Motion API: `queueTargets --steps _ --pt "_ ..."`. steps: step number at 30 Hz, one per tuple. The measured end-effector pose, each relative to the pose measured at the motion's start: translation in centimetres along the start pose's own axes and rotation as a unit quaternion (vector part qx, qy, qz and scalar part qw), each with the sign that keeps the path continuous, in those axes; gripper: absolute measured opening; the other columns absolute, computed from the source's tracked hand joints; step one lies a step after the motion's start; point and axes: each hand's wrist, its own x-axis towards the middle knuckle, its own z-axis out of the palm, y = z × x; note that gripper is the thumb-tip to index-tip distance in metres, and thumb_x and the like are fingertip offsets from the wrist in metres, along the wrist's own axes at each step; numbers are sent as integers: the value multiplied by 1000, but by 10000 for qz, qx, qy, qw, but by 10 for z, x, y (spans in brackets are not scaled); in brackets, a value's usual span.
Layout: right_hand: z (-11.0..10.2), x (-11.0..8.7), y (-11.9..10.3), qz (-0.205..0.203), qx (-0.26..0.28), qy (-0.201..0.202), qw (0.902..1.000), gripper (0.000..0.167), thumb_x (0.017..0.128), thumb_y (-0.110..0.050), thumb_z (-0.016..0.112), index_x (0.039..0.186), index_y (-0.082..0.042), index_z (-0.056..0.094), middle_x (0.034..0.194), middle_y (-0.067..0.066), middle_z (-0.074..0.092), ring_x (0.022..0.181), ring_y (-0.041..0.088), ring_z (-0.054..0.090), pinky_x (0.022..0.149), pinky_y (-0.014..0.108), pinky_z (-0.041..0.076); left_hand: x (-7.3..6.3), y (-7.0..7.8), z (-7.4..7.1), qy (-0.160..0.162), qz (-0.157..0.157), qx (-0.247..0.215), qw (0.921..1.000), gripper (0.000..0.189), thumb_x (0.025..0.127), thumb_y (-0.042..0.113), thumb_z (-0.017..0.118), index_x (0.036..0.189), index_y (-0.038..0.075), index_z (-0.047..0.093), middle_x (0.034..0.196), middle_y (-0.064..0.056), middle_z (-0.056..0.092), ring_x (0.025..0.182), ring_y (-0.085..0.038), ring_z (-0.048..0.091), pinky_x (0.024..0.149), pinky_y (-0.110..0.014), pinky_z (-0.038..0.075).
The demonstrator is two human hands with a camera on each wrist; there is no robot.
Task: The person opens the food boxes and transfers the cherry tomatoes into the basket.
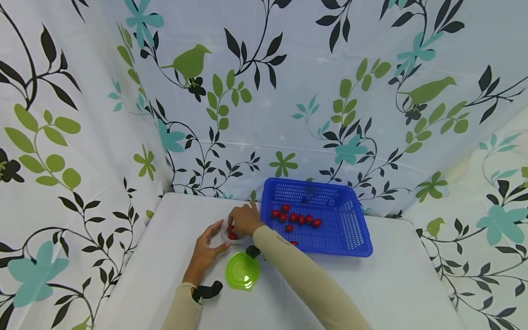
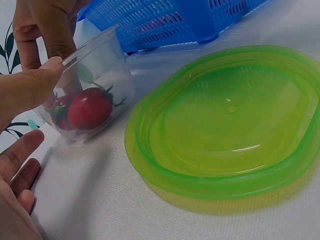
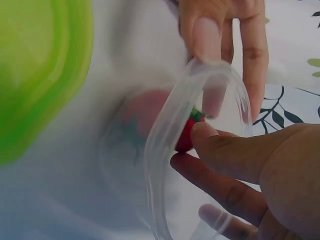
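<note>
A small clear plastic container [image 2: 102, 57] stands on the table with red cherry tomatoes [image 2: 90, 109] inside. My left hand [image 1: 204, 252] holds it from the left, thumb at its rim and the other fingers spread along its outside. Reaching in over the rim, my right hand [image 1: 246, 220] pinches a red tomato with green leaves [image 3: 185, 137] between thumb and forefinger, as the right wrist view shows. From the head view, the right hand hides part of the container. A translucent green lid [image 1: 242, 271] lies just in front of it.
A blue perforated plastic basket [image 1: 354, 245] with several cherry tomatoes [image 1: 301, 220] stands right of the container. White cloth covers the table [image 1: 396, 279]. Patterned curtains [image 1: 264, 114] hang behind and at both sides. The right forearm passes close to the basket's front left corner.
</note>
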Motion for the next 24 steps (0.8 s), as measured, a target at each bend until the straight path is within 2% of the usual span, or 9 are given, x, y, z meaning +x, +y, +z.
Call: queueTargets --steps 4,9,18,24 --pt "6 2 -4 161 92 -46 9998 18 89 -34 87 106 -34 81 116 -11 78 122 23 61 134 55 19 0 1 0 38 113 25 9999 75 92 21 85 158 23 50 166 -5 48 159 -31 36 133 -65 16" --pt "13 5 -5 291 163 -94 9994 16 86 -40 89 98 -34 80 114 -13 77 124 24 60 135 58 14 -1 3 1 74 106 -12 9999 73 92 20 85 157 24 51 165 -5 50 158 -30 37 134 -63 16" --pt "9 4 -2 277 599 23 9978 17 84 -36 92 94 -35 78 92 -16 76 120 23 63 135 63 7 1 2 0 25 117 -133 9998 74 91 19 86 157 23 51 165 -6 49 159 -31 36 134 -64 15" --pt "1 -1 -3 187 644 50 9977 20 85 -33 91 99 -36 78 97 -16 79 126 23 63 134 67 4 1 0 0 24 84 -107 9999 73 92 17 84 157 23 51 165 -6 49 159 -30 36 134 -64 15"
